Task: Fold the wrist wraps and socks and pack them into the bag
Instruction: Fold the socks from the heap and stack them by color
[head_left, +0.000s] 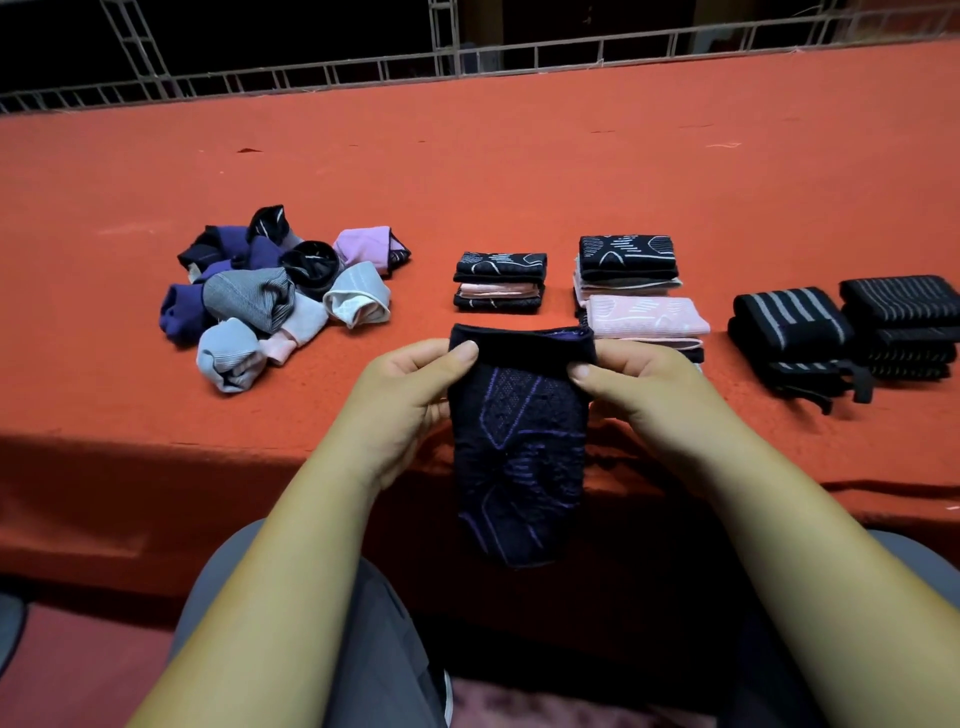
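Pinching sock (519, 457), seemingly paired, left hand (410, 400), right hand (641, 387)

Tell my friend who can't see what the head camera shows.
Left hand and right hand pinch the cuff of a dark purple-patterned sock at a red table. Behind lie a heap of rolled socks at left, folded sock stacks in the middle, striped wrist wraps at right.

Dark sock (519, 447) between left hand (400, 400), right hand (644, 395)
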